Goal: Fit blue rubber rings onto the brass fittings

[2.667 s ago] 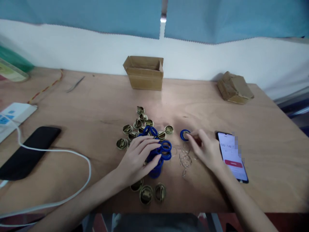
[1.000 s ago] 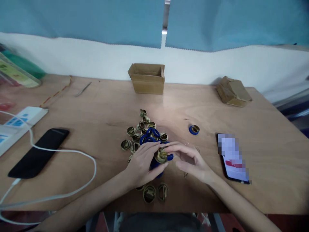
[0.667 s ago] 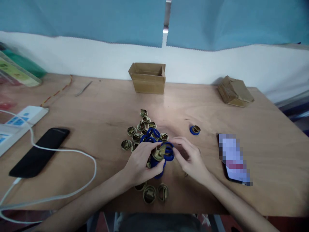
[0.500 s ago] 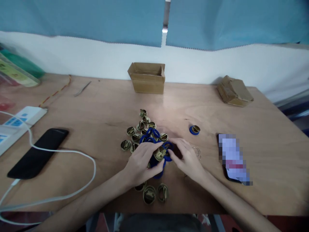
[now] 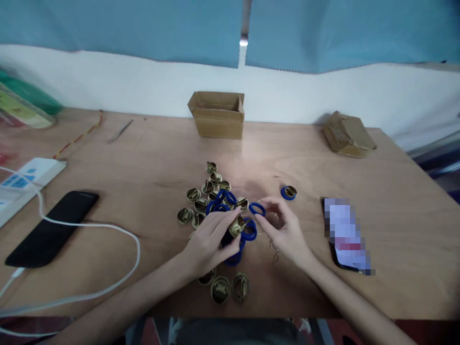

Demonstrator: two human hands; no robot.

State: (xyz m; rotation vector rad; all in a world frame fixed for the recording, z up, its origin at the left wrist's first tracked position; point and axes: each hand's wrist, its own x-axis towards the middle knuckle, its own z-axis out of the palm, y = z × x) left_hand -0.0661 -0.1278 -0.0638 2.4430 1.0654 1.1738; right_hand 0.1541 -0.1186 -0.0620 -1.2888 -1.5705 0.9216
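My left hand pinches a brass cap between thumb and fingers, just above a pile of blue rings. My right hand holds one blue ring in its fingertips, lifted slightly up and right of the brass cap. Several more brass caps lie scattered on the wooden table behind the pile, and three near the front edge. A finished piece, a brass cap set in a blue ring, rests alone to the right. Thin wire rings lie partly hidden under my right hand.
A phone with a lit screen lies right of my right hand. A black phone with a white cable and a white power strip sit at the left. An open cardboard box and a closed one stand at the back.
My right hand put down the finished ringed cap at the right, came back to the pile and picked out one blue ring. My left hand picked up a brass cap and holds it.
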